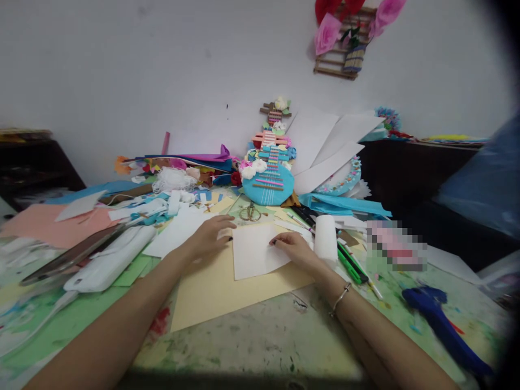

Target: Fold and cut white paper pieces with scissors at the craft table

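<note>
A square of white paper point(252, 260) lies on a larger cream sheet point(211, 300) in front of me. At its left edge is my left hand point(210, 238), palm down, fingers spread and stretched toward the paper, holding nothing. My right hand point(296, 248) reaches over the right part of the white paper, its thumb and fingertips closed together on it; the lower fingers are partly hidden. A pair of scissors point(249, 214) rests just beyond the paper. Beside my right hand stands a white paper roll point(325, 238).
Blue hot-glue gun point(442, 319) at the right; green marker point(350, 265) and pens nearby. A white power bank-like device point(109, 260) with a cable lies left, among paper scraps. A blue paper guitar point(268, 184) leans on the wall behind. White string point(174, 180) is heaped at back left.
</note>
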The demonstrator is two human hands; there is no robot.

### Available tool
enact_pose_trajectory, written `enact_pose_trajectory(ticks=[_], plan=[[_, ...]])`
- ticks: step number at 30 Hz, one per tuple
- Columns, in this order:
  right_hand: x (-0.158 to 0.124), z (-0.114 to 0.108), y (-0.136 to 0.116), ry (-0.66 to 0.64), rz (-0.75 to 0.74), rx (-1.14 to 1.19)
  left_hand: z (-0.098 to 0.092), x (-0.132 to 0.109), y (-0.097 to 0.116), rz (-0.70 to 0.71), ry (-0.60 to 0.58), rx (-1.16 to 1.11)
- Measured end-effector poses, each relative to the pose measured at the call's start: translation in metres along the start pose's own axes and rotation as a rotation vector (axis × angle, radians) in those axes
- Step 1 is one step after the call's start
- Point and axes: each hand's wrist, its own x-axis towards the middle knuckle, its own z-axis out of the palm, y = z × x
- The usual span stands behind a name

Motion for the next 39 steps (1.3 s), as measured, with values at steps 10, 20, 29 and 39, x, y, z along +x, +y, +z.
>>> enact_pose_trajectory(ticks=[10, 20, 29, 39], plan=[[-0.011, -0.036, -0.006, -0.278, 0.061, 0.15, 0.003, -0.008, 0.057, 0.224, -0.274, -0.223], [-0.015, -0.028, -0.011, -0.302, -0.067, -0.145, 0.001, -0.014, 0.072, 0.186, -0.275, -0.122], [-0.009, -0.021, -0.007, -0.134, -0.047, 0.109, 0.002, -0.012, 0.066, 0.155, -0.226, -0.076], [-0.006, -0.02, -0.006, 0.008, -0.057, 0.16, 0.003, -0.013, 0.075, 0.177, -0.166, 0.048]])
